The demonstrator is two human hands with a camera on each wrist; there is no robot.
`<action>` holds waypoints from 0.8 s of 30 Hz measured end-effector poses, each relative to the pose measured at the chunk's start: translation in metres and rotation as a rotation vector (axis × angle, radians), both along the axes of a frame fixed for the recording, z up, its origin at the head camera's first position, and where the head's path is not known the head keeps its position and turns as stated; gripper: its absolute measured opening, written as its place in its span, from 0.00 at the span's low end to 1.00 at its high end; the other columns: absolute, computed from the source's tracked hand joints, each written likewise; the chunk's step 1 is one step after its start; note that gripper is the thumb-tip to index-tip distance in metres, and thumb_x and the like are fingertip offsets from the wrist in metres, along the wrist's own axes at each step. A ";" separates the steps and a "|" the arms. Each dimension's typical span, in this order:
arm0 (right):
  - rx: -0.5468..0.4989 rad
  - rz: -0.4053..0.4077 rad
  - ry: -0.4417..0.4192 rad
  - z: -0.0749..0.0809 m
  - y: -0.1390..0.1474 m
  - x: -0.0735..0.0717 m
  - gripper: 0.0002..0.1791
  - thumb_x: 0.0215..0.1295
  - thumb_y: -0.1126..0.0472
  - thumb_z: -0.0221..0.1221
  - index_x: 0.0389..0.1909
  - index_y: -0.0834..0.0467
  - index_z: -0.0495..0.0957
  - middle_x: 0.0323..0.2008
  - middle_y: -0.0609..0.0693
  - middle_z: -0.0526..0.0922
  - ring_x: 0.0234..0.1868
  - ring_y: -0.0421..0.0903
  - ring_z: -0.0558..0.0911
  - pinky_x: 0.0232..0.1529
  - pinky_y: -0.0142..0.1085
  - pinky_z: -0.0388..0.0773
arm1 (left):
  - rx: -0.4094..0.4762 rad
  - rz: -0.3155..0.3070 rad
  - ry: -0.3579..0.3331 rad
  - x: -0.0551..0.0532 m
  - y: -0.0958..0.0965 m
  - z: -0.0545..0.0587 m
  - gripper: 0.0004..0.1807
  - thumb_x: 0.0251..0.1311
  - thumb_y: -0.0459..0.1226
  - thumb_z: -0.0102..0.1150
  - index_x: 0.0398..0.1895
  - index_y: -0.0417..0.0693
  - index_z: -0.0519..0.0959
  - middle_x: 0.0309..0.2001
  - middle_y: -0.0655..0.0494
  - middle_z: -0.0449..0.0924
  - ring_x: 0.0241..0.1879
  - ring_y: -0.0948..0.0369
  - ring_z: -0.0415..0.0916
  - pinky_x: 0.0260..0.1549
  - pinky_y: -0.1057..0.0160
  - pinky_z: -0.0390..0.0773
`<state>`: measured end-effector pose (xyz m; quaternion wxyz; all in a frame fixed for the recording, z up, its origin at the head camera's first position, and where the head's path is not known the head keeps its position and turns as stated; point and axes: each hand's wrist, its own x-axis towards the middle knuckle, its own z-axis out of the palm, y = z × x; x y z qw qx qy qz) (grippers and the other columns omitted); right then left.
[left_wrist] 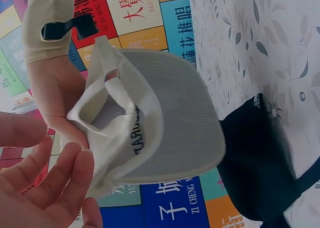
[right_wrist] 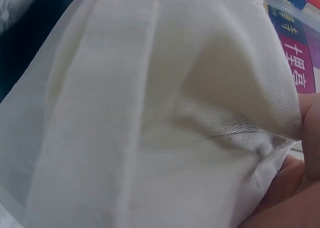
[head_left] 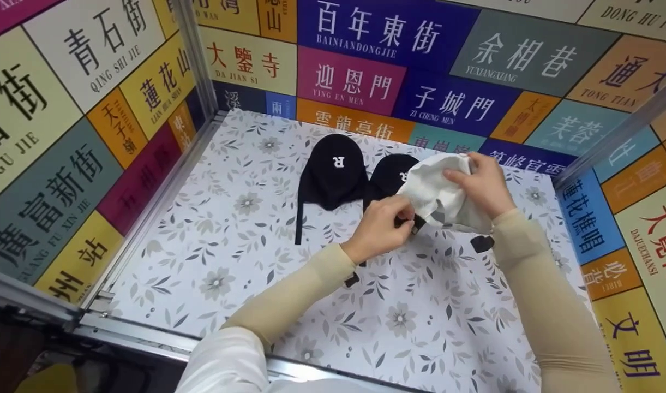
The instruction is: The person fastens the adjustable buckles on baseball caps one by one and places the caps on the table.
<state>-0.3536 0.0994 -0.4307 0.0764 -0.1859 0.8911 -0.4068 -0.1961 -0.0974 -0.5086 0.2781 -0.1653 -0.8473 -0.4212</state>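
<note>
A white baseball cap [head_left: 436, 188] is raised over the table, its grey brim underside [left_wrist: 185, 112] and dark-lettered inner band showing in the left wrist view. My right hand [head_left: 483, 183] grips the crown, thumb on one side and fingers on the other; in the right wrist view the crown fabric [right_wrist: 210, 112] bunches at the fingers. My left hand [head_left: 382, 226] is close to the cap's near edge. Its fingers [left_wrist: 60, 183] are loosely bent with nothing between them, overlapping the crown in the left wrist view.
A black cap [head_left: 335, 169] marked with a white R lies on the flowered tabletop [head_left: 218, 256], a strap trailing from it. Another black cap [head_left: 390, 169] beside it is partly hidden by the white cap. Strap ends [head_left: 481, 243] show nearby. Colourful printed panels [head_left: 349, 79] surround the table.
</note>
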 end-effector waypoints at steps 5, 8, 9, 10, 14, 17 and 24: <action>0.010 -0.049 0.019 0.013 0.014 -0.006 0.28 0.61 0.44 0.69 0.55 0.57 0.78 0.48 0.54 0.81 0.44 0.48 0.78 0.43 0.38 0.78 | -0.027 0.026 -0.030 0.000 0.000 -0.006 0.06 0.53 0.34 0.64 0.27 0.53 0.76 0.30 0.63 0.74 0.32 0.68 0.71 0.36 0.64 0.67; -0.017 -0.078 0.018 0.019 0.020 -0.009 0.28 0.62 0.43 0.68 0.54 0.57 0.78 0.48 0.54 0.81 0.44 0.48 0.78 0.43 0.39 0.77 | -0.033 0.029 -0.033 -0.001 0.000 -0.008 0.06 0.52 0.34 0.64 0.27 0.54 0.77 0.30 0.65 0.74 0.33 0.69 0.71 0.36 0.64 0.67; -0.022 -0.088 0.024 0.020 0.022 -0.011 0.27 0.62 0.43 0.68 0.54 0.57 0.78 0.48 0.54 0.81 0.44 0.48 0.78 0.43 0.39 0.76 | -0.035 0.029 -0.033 -0.002 0.000 -0.008 0.06 0.52 0.34 0.64 0.27 0.54 0.77 0.30 0.65 0.75 0.33 0.69 0.72 0.36 0.65 0.67; -0.027 -0.098 0.030 0.022 0.024 -0.013 0.27 0.62 0.43 0.68 0.53 0.57 0.78 0.48 0.54 0.81 0.44 0.48 0.78 0.44 0.38 0.76 | -0.033 0.028 -0.034 -0.002 0.000 -0.008 0.06 0.52 0.34 0.64 0.28 0.54 0.77 0.30 0.64 0.75 0.33 0.69 0.72 0.36 0.65 0.67; -0.021 -0.142 0.037 0.023 0.033 -0.022 0.28 0.62 0.42 0.67 0.55 0.57 0.78 0.50 0.55 0.80 0.46 0.48 0.77 0.46 0.39 0.75 | -0.034 0.025 -0.040 -0.004 0.000 -0.008 0.06 0.52 0.34 0.64 0.28 0.53 0.77 0.30 0.59 0.78 0.33 0.69 0.72 0.37 0.64 0.67; -0.006 -0.179 0.036 0.020 0.043 -0.031 0.29 0.62 0.41 0.67 0.57 0.55 0.78 0.53 0.55 0.79 0.48 0.49 0.76 0.49 0.41 0.75 | -0.038 0.026 -0.046 -0.006 0.000 -0.010 0.06 0.52 0.34 0.64 0.27 0.53 0.77 0.30 0.59 0.78 0.33 0.69 0.72 0.36 0.64 0.67; -0.022 -0.286 0.045 -0.005 0.066 -0.057 0.27 0.63 0.40 0.66 0.55 0.53 0.78 0.53 0.53 0.78 0.49 0.48 0.75 0.53 0.43 0.74 | -0.038 0.028 -0.059 -0.008 -0.001 -0.014 0.05 0.53 0.33 0.64 0.27 0.53 0.77 0.30 0.62 0.76 0.34 0.62 0.77 0.36 0.64 0.67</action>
